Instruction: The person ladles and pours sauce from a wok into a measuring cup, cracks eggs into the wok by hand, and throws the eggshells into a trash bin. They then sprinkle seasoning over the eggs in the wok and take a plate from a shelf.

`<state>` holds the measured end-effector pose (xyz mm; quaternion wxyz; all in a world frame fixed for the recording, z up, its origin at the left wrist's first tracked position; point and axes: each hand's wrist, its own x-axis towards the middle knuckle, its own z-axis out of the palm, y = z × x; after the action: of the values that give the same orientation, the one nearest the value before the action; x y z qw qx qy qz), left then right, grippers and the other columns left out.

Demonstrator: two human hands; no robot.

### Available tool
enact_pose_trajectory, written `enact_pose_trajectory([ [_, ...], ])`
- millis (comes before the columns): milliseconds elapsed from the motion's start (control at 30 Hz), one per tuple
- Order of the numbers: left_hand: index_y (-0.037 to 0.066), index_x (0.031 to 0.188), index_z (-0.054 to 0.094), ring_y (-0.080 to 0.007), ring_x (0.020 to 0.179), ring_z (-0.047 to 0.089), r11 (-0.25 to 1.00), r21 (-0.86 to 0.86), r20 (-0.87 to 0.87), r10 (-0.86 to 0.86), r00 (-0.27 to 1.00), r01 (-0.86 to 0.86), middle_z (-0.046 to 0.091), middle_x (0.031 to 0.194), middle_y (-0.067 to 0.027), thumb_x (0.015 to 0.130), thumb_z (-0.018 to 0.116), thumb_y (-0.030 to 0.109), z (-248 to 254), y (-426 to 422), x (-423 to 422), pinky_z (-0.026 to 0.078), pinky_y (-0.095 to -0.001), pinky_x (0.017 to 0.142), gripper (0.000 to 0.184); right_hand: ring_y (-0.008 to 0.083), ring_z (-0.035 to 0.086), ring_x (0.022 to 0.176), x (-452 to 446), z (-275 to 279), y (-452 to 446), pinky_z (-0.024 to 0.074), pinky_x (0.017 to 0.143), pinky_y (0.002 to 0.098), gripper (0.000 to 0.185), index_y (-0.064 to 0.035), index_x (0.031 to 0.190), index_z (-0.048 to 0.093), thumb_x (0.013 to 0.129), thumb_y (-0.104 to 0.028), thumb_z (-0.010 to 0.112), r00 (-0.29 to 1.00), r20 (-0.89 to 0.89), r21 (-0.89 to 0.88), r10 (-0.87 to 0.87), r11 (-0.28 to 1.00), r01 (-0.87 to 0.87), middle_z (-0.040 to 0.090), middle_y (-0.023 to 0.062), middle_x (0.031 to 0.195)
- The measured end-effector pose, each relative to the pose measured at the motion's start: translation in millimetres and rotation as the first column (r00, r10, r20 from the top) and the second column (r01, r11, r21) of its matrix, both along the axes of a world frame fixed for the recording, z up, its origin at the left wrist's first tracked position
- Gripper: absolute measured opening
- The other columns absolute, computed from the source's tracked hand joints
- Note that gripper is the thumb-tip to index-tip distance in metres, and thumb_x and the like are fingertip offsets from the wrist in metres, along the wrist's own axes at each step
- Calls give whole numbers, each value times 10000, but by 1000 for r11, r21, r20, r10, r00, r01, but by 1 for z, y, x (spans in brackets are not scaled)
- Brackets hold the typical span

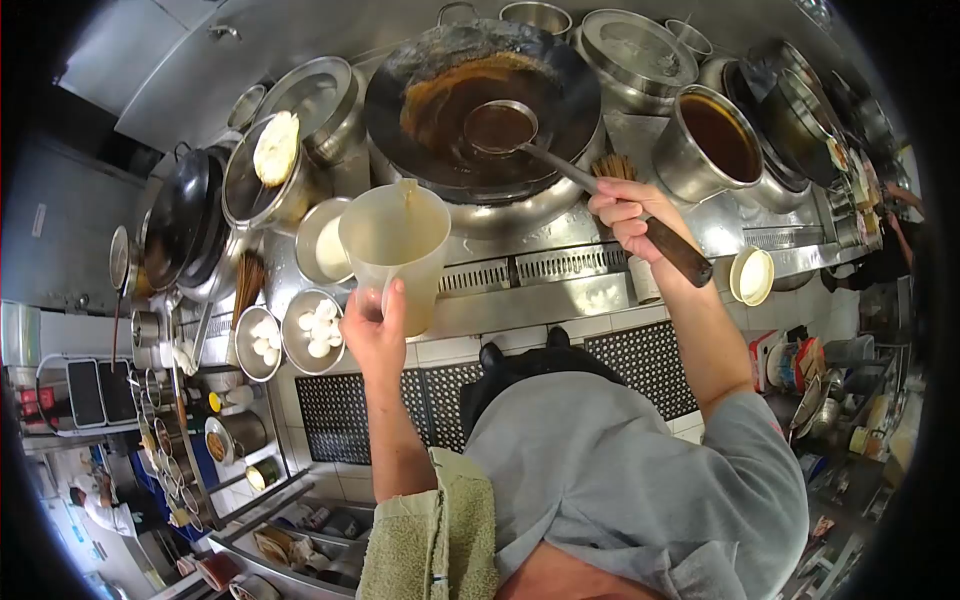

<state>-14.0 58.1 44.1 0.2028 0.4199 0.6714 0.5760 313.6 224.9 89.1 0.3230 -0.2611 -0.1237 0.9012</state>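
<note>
My right hand (630,212) is closed round the dark handle of a ladle (560,165). The ladle's round bowl rests in brown liquid inside a large black wok (390,105) on the stove. With my left hand (377,318) I grip a translucent plastic jug (398,250) by its near side, in front of the wok's lower left rim. The jug's mouth faces up, and some brownish residue marks its rim. How full it is I cannot tell. Left of the jug is a metal bowl (306,248) with something white in it.
Two bowls of white eggs (320,328) stand left of the jug. A pot of brown liquid (715,140) is at the right, with a bamboo brush (614,167) near the wok. Stacked dark woks (178,215) stand at the left. A perforated black mat (335,415) covers the floor.
</note>
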Motion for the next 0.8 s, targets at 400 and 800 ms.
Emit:
enact_pose_trajectory([
  [400, -9, 730, 534, -69, 519, 418, 998, -63, -188, -14, 982, 2, 503, 547, -12, 841, 718, 196, 42, 56, 0, 373, -271, 484, 297, 26, 436, 474, 30, 110, -7, 343, 297, 168, 101, -29, 886, 389, 967, -56, 443, 999, 13, -18, -45, 999, 45, 426, 54, 810],
  [800, -21, 757, 555, -190, 471, 486, 996, -35, -309, -88, 947, 81, 565, 565, -124, 814, 733, 213, 57, 85, 15, 422, -339, 491, 299, 50, 353, 369, 28, 148, -21, 323, 275, 181, 181, -20, 858, 385, 1002, -128, 409, 998, 56, 12, -3, 1000, 2, 410, 8, 599],
])
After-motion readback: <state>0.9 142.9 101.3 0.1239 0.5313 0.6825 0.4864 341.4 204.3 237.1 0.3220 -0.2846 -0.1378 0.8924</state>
